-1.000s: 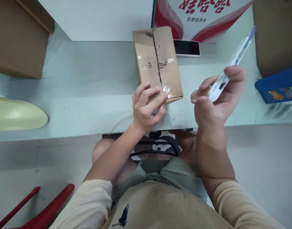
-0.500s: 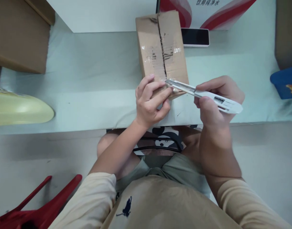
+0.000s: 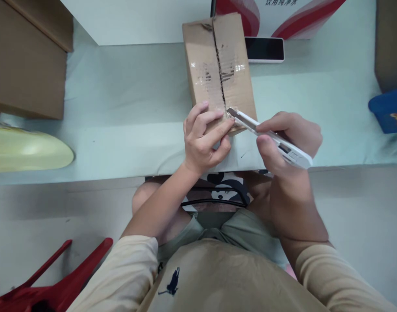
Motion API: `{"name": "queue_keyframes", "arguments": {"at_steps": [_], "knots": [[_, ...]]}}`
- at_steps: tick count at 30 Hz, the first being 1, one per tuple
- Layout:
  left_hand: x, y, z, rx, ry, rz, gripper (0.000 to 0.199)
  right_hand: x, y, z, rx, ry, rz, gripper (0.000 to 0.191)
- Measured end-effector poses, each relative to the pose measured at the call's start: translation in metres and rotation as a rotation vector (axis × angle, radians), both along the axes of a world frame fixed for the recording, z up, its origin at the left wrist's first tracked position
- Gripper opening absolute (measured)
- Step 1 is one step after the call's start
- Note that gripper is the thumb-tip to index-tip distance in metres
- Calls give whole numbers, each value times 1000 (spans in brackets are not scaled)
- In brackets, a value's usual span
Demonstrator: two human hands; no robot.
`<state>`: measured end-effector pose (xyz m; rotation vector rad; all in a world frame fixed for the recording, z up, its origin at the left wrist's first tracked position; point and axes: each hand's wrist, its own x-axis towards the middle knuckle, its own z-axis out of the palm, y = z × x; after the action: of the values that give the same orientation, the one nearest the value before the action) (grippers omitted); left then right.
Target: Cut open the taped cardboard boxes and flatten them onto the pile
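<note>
A taped brown cardboard box (image 3: 204, 56) lies on the table, with a dark seam running down the middle of its top. My left hand (image 3: 206, 138) grips its near end, fingers curled over the top edge. Clear, wrinkled tape shows by those fingertips. In my right hand (image 3: 287, 141) is a white utility knife (image 3: 294, 154), pinched between thumb and fingers. Its extended blade points left, and the tip is at the tape near the seam's near end, close to my left fingers. Whether the blade has gone into the tape I cannot tell.
Behind the box stand a white carton (image 3: 146, 21) and a red-and-white carton (image 3: 292, 19). A dark-screened device (image 3: 265, 50) lies right of the box. Brown boxes and a yellow object (image 3: 29, 149) are at left, a blue container (image 3: 388, 110) at right. A red chair (image 3: 58, 277) stands lower left.
My right hand has moved slightly left and down, tilting the knife more steeply with the blade tip still near the seam's end. My left hand and the box have hardly moved.
</note>
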<state>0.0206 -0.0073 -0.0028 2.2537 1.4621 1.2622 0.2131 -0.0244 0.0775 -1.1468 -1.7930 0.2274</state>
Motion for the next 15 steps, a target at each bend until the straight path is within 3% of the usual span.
{"name": "queue_keyframes", "arguments": {"at_steps": [5, 11, 15], "knots": [[0, 0, 1, 117, -1, 19, 35, -1, -3, -2, -111, 44, 12, 24], [1, 0, -2, 61, 47, 46, 31, 0, -4, -2, -169, 49, 26, 24], [1, 3, -10, 163, -127, -39, 36, -1, -5, -2, -173, 40, 24, 22]]}}
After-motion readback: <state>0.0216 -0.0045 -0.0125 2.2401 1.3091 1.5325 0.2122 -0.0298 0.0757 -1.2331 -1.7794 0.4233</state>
